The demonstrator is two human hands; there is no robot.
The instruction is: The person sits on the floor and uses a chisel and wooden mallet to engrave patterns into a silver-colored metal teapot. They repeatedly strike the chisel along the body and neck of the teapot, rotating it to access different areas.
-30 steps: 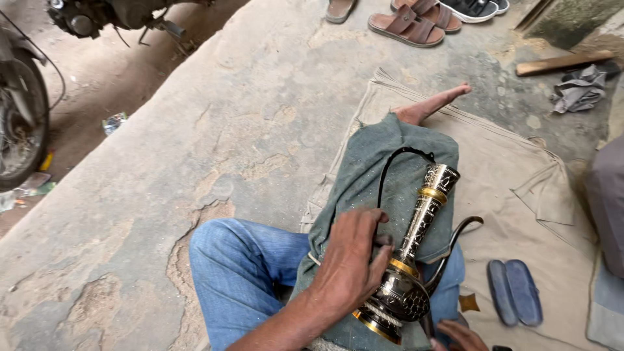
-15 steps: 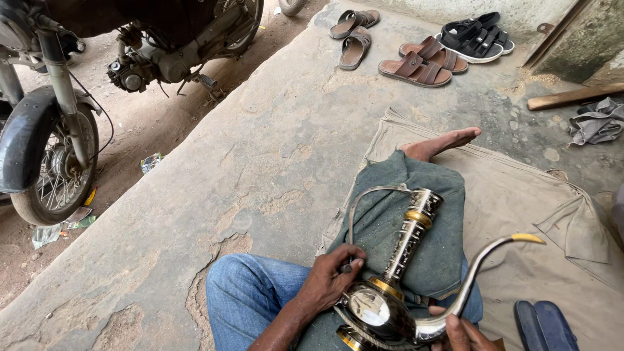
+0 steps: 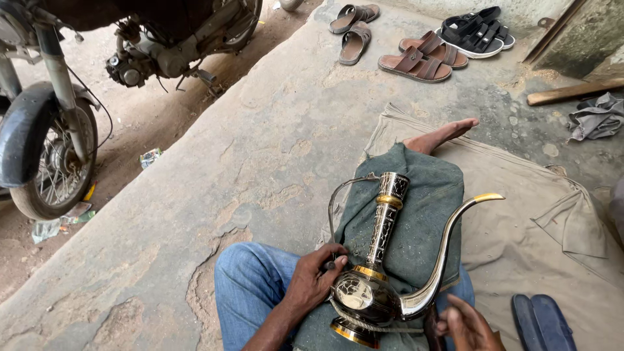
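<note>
Now left hand (image 3: 313, 283) steadies shiny engraved metal ewer (image 3: 380, 260) w/ long curved spout.

Blue denim jeans (image 3: 250, 286) on the legs, creased at the knee, bare foot (image 3: 441, 135) with no shoe or sock, bare forearms without sleeves, left hand (image 3: 315, 281) and right hand (image 3: 469, 325) ungloved, no rings or watch visible

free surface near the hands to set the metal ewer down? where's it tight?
Bare stone floor between motorcycle and green cloth; also tan mat right of the ewer. Tight on the lap, where left hand and right hand meet it.
</note>
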